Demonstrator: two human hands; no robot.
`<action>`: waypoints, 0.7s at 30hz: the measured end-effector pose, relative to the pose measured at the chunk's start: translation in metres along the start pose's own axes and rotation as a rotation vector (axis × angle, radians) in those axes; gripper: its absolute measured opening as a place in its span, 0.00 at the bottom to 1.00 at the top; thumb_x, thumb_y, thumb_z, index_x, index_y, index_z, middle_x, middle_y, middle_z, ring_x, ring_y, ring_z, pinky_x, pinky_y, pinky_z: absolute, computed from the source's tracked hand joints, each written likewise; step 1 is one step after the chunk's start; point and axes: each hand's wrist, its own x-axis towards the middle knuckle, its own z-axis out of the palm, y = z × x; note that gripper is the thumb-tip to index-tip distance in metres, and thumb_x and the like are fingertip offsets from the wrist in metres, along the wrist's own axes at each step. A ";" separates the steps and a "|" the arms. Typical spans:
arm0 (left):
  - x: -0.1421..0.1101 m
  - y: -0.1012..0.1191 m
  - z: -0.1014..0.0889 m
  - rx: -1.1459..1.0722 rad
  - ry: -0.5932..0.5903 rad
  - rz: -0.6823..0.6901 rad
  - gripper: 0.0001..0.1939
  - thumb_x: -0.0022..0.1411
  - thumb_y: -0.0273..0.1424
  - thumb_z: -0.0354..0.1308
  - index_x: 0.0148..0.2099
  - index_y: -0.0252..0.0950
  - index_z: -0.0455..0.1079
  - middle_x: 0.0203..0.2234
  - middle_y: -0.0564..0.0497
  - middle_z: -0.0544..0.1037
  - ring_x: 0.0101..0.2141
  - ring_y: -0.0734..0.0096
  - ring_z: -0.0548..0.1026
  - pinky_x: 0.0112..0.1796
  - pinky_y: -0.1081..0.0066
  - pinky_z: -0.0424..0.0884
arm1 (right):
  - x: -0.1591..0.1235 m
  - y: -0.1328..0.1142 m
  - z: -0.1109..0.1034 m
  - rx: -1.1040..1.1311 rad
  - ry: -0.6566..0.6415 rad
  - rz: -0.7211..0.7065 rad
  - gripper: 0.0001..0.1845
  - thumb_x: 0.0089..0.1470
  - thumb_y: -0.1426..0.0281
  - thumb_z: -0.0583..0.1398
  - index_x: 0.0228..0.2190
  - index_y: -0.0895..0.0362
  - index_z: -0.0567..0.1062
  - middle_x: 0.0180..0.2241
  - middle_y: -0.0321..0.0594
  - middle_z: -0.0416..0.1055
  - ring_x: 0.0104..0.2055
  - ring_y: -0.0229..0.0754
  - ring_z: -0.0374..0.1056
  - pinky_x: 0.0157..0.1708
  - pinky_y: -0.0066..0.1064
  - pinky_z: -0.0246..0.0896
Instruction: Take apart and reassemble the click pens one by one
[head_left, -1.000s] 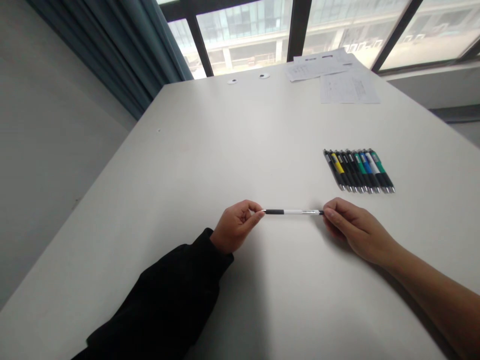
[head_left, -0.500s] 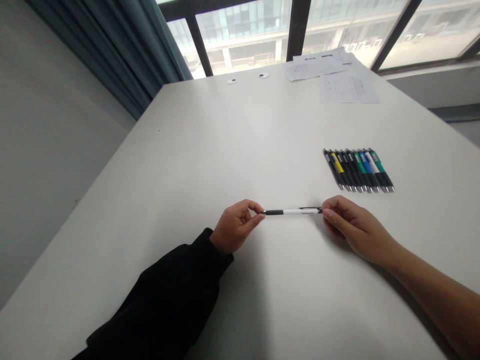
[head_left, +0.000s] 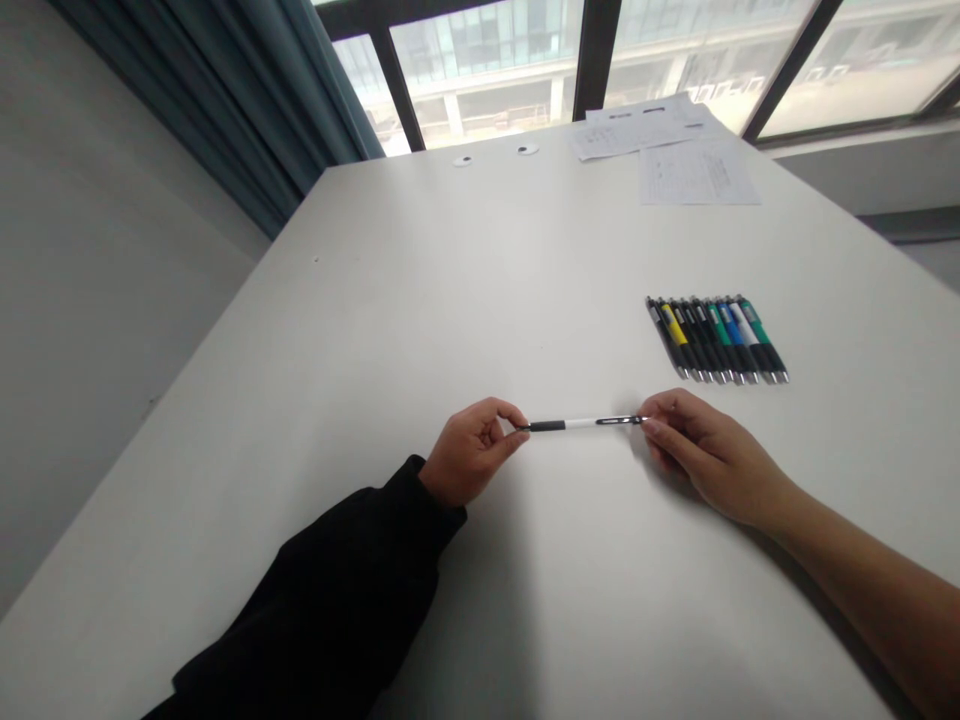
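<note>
A white pen (head_left: 580,424) with a black grip and a black clip is stretched level between my two hands. My left hand (head_left: 474,450) pinches its tip end between thumb and forefinger. At the other end, my right hand (head_left: 694,445) has its thumb and fingers closed on the clicker end. The clip faces up toward me. Beyond my right hand lies a row of several pens (head_left: 718,340), side by side and slanted, with black, yellow, green, blue and white barrels.
Everything lies on a white table (head_left: 420,290). Sheets of paper (head_left: 697,175) rest at its far right end. Two small white ovals with dark spots (head_left: 528,150) are at the far edge. A blue-grey curtain (head_left: 247,90) and windows (head_left: 487,70) stand behind.
The pen has rolled about its length between my fingers, so its clip has turned from the far side to the top. My hands have hardly moved.
</note>
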 end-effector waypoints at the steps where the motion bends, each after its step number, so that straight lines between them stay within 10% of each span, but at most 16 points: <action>1: 0.000 0.000 0.000 -0.001 0.001 0.001 0.08 0.61 0.34 0.64 0.40 0.34 0.72 0.17 0.61 0.63 0.18 0.80 0.59 0.21 0.78 0.55 | 0.000 0.000 0.000 -0.003 0.001 -0.003 0.11 0.68 0.57 0.54 0.40 0.51 0.67 0.21 0.30 0.66 0.22 0.37 0.61 0.24 0.31 0.56; 21: 0.000 0.003 -0.001 0.036 -0.009 0.028 0.08 0.59 0.34 0.66 0.37 0.35 0.73 0.17 0.60 0.64 0.18 0.81 0.59 0.21 0.78 0.55 | -0.001 0.003 0.000 0.065 -0.004 0.013 0.12 0.69 0.56 0.53 0.46 0.50 0.66 0.23 0.30 0.66 0.23 0.37 0.60 0.23 0.30 0.56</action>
